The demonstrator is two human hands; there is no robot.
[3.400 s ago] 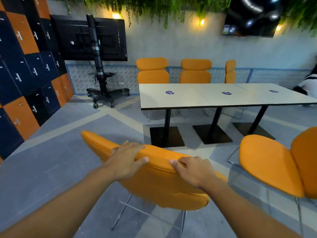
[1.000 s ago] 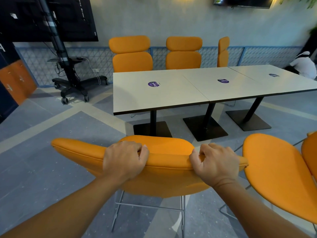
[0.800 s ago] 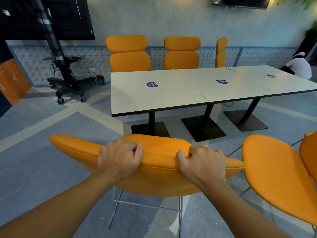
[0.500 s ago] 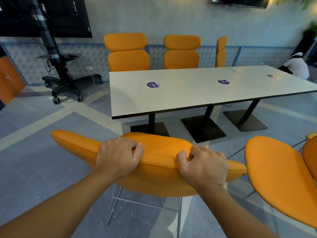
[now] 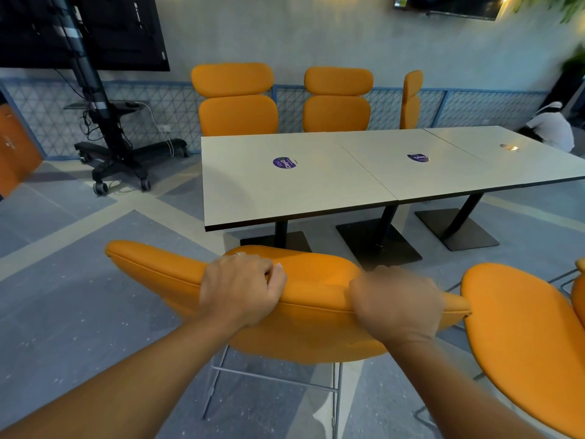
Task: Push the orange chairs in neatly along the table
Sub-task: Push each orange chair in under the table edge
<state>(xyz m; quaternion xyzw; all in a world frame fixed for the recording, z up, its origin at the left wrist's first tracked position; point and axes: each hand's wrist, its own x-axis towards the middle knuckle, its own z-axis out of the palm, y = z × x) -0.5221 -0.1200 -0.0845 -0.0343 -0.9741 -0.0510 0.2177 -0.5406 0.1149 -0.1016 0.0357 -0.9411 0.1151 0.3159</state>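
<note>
Orange-upholstered, the chair (image 5: 316, 331) has its back running nine to three in front of me, my left hand (image 5: 240, 289) and right hand (image 5: 395, 302) both grasping its top edge, equally near, the bench (image 5: 285, 191) apart at twelve o'clock.

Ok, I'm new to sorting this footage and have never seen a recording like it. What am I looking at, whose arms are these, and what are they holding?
There is no machine here. A person wears a camera on the head that looks forward and down, so the two arms in the picture are their own. The left hand and the right hand each curl over the top edge of an orange chair, which stands a little short of the white table. On the table lie round purple stickers. Three far chairs stand along its other side, and a second near chair is at the right, untouched.
</note>
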